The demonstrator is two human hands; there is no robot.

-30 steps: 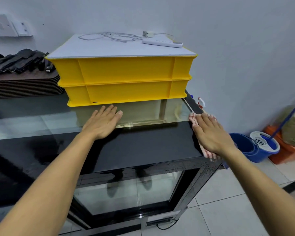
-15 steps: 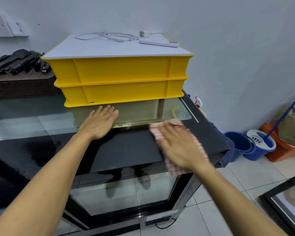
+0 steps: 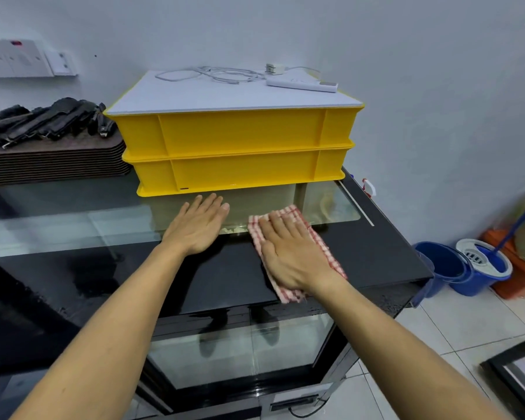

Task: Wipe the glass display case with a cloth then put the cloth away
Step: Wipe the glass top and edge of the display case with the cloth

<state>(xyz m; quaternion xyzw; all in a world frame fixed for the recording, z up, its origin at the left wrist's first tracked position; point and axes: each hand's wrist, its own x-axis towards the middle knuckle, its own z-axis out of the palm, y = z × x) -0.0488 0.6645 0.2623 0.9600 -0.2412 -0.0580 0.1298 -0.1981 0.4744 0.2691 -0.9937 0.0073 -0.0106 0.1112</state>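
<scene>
Your right hand (image 3: pixel 291 253) now slid with the checked cloth (image 3: pixel 325 247) from the display case (image 3: pixel 376 256) right edge toward its middle, fingers flat pressing it, left hand (image 3: pixel 199 225) flat beside, yellow crates (image 3: pixel 234 150) behind.

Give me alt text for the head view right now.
The right hand presses a red-checked cloth flat on the black top of the glass display case, while the left hand rests flat beside it. Two stacked yellow crates sit behind the hands; blue mop buckets stand on the floor to the right.
</scene>
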